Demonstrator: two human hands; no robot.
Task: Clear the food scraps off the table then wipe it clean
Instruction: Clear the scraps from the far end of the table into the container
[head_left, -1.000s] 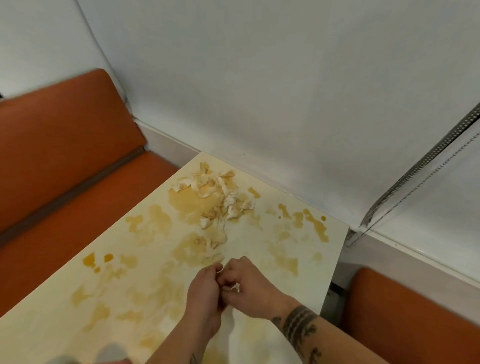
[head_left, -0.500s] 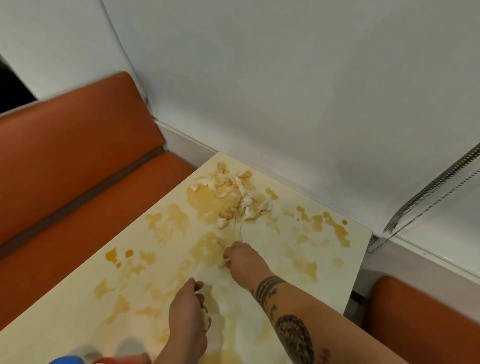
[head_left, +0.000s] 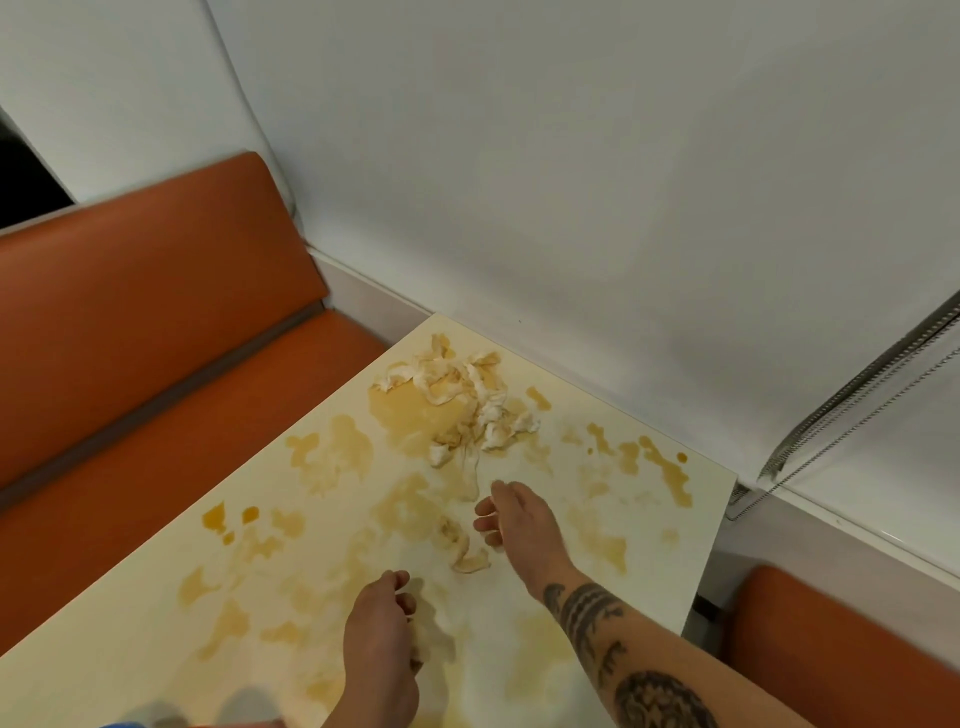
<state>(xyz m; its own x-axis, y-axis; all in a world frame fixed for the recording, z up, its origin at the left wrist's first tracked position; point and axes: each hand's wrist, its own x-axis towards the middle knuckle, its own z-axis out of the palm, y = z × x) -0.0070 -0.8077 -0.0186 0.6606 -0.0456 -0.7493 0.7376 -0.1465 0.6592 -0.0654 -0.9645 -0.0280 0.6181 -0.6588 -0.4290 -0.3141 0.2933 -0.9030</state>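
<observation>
Head view looks down on a cream table set into a corner, its far edge against a white wall and an orange bench along its left side. A pile of scraps, pale and torn, lies at the far corner of the table. Its long axis runs from the far left down toward the near right, and a thin tail points from it toward the person. Closer in lies a loose strip, well apart from the pile. It is curved and lies on a slant, with its far end to the left and its near end to the right. The right hand hovers just beside this strip, palm down. Its thumb and fingers are half bent and spread like a claw, and it grips nothing. The left hand sits nearer the person with its fingers curled in toward the palm. A pale bit at its lower edge may be a scrap held there, but I cannot tell from this angle. Brown stains blotch most of the tabletop, darkest under the pile and along the right edge. A tattooed forearm crosses the near right corner.
</observation>
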